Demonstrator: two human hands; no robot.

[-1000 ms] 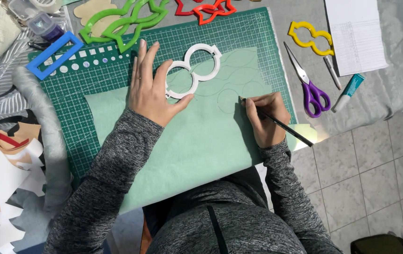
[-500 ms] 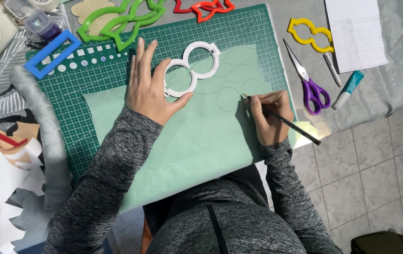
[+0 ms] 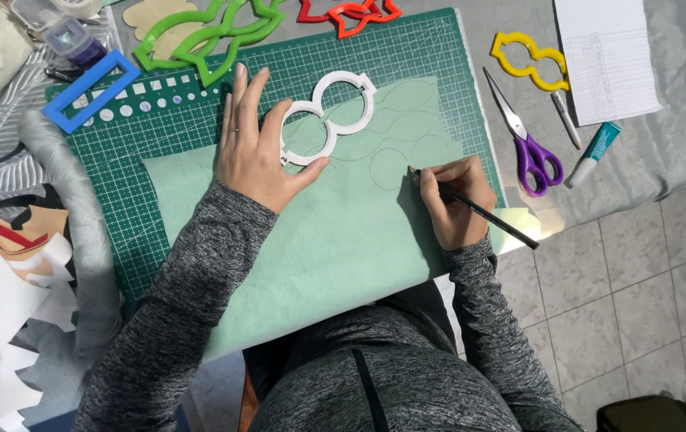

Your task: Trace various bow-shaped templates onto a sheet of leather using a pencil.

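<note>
sheet: pale green felt sheet [image 3: 335, 240], matt, soft
template: white figure-eight plastic template [image 3: 328, 116], smooth
mat: dark green gridded cutting mat [image 3: 167, 136], matt
scissors: purple-handled scissors [image 3: 523, 136], shiny metal blades, glossy plastic grips

left hand [image 3: 259, 156]: flat, fingers spread | right hand [image 3: 449, 196]: curled, pinching

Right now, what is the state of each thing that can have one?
left hand: flat, pressing the white stencil
right hand: closed on the pencil
pencil: tip on the green felt
green felt: flat, curves drawn on it
scissors: shut, lying untouched
</note>
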